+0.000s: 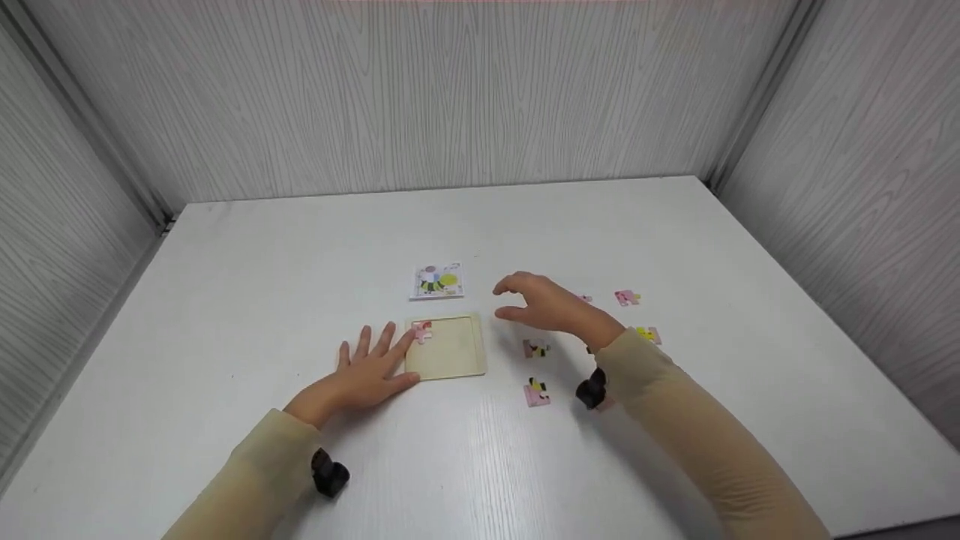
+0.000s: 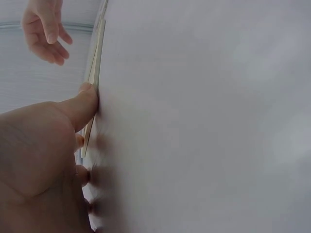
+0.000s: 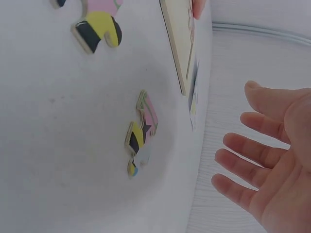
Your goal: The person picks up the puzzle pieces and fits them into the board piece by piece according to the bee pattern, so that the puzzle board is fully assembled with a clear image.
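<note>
A shallow wooden puzzle tray (image 1: 454,351) lies on the table with a pink jigsaw piece (image 1: 422,332) in its far left corner. My left hand (image 1: 367,377) rests at the tray's left edge, fingers spread; its index fingertip reaches the piece and its thumb touches the near left corner. In the left wrist view the thumb (image 2: 83,104) lies against the tray's side. My right hand (image 1: 544,304) hovers right of the tray, fingers loosely bent with nothing between them. Below it on the table lies a jigsaw piece with yellow and black (image 3: 138,131).
Behind the tray lies a square picture card (image 1: 437,281) with a bee design. Several loose pieces are scattered to the right, among them a pink one (image 1: 627,298), a yellow one (image 1: 648,335) and a near one (image 1: 537,393). Pale walls (image 1: 450,97) border the table.
</note>
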A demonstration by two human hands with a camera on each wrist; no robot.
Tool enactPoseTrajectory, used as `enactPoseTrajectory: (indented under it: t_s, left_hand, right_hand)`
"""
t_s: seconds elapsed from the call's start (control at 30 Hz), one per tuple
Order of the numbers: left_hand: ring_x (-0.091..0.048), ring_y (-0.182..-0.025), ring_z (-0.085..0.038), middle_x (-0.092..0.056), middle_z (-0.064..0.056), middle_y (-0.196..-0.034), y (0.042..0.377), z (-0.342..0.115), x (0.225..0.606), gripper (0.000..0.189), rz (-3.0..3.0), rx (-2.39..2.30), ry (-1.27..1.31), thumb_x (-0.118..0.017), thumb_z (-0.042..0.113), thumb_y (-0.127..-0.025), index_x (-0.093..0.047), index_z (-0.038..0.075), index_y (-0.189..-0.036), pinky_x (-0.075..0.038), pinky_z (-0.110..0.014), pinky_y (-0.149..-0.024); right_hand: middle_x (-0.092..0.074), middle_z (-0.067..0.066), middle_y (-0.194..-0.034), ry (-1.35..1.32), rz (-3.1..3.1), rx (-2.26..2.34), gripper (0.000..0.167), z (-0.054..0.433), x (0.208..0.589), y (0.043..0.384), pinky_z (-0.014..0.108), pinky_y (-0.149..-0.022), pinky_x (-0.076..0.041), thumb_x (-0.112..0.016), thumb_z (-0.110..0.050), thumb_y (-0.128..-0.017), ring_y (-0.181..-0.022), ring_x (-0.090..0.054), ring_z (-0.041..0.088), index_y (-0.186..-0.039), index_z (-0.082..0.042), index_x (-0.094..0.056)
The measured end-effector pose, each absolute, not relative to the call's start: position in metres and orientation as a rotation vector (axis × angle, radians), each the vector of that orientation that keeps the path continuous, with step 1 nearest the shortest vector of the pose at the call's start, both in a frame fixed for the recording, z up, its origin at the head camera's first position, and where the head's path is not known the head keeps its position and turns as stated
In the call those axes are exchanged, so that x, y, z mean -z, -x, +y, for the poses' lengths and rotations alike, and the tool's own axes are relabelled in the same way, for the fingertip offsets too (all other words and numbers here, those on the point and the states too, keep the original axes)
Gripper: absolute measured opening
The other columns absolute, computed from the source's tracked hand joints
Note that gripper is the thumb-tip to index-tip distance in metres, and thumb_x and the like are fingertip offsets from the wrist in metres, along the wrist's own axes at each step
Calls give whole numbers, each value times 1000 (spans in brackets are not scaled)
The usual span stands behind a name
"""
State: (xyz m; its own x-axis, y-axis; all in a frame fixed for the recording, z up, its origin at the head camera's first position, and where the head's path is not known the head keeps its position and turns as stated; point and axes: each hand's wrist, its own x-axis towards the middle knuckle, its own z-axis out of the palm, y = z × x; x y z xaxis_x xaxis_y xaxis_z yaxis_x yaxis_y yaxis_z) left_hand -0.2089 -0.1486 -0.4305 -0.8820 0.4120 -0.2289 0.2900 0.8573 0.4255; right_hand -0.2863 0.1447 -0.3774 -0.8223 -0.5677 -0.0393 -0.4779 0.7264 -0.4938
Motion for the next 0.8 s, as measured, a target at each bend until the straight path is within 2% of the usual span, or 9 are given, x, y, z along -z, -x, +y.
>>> enactPoseTrajectory:
  t_s: [0.27,0.8]
  left_hand:
    - [15,-135,-45,4,-19,-154,210,-148,430,73,2713,-537,-524,-41,52,-94,-9,19,-151,11,-66,-99]
    - [16,-135,-43,6,-17,-154,210,-147,430,73,2722,-510,-510,-39,54,-94,-8,20,-151,12,-64,-100]
  right_hand:
    - [-55,14,-122,913,2760,767,39,164,377,282,42,-95,-39,-62,-23,-91,-115,-48,31,-122,-1,-56]
    - [-56,17,-120,870,2821,854,38,213,382,284,47,-94,-40,-62,-24,-91,-113,-50,34,-119,0,-57]
